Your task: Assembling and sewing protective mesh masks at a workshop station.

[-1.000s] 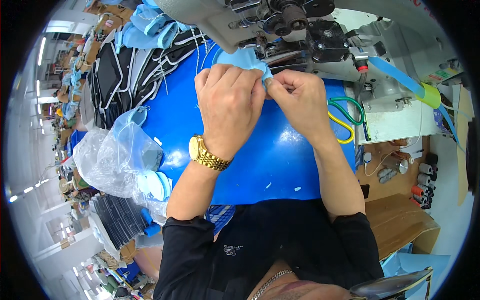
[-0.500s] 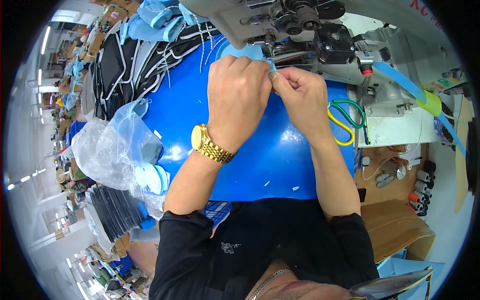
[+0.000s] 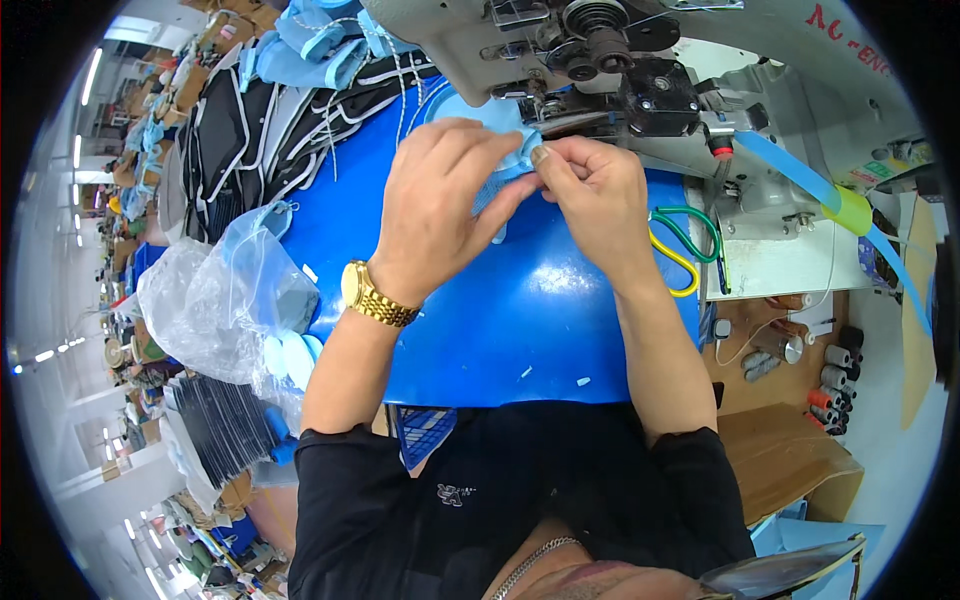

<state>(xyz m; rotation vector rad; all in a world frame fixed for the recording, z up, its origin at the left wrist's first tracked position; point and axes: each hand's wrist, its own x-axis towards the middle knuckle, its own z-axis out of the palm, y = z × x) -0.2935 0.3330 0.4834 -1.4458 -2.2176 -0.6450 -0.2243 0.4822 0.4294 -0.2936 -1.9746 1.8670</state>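
Just in front of the sewing machine's [image 3: 440, 45] needle area, both my hands hold a light blue fabric piece [image 3: 470, 108]. My left hand [image 3: 440, 205] has it between thumb and fingers, a gold watch on the wrist. Thumb and forefinger of my right hand [image 3: 595, 190] pinch the fabric's edge, close to the left fingertips. Part of the piece lies behind my left hand, and some hangs below its fingers. Right of my right hand lie scissors [image 3: 690, 245] with green and yellow handles.
Black pieces with white piping [image 3: 235, 130] and light blue pieces [image 3: 310, 55] pile up at the left. A clear plastic bag [image 3: 205, 310] sits on the blue table's [image 3: 480, 350] left edge. Blue tape [image 3: 790, 165] passes through a yellow-green ring [image 3: 858, 210]. Thread spools [image 3: 835, 380] stand lower right.
My left hand has shifted left and its fingers have lifted and parted, showing more of the light blue fabric. The right hand keeps its pinch and has barely moved.
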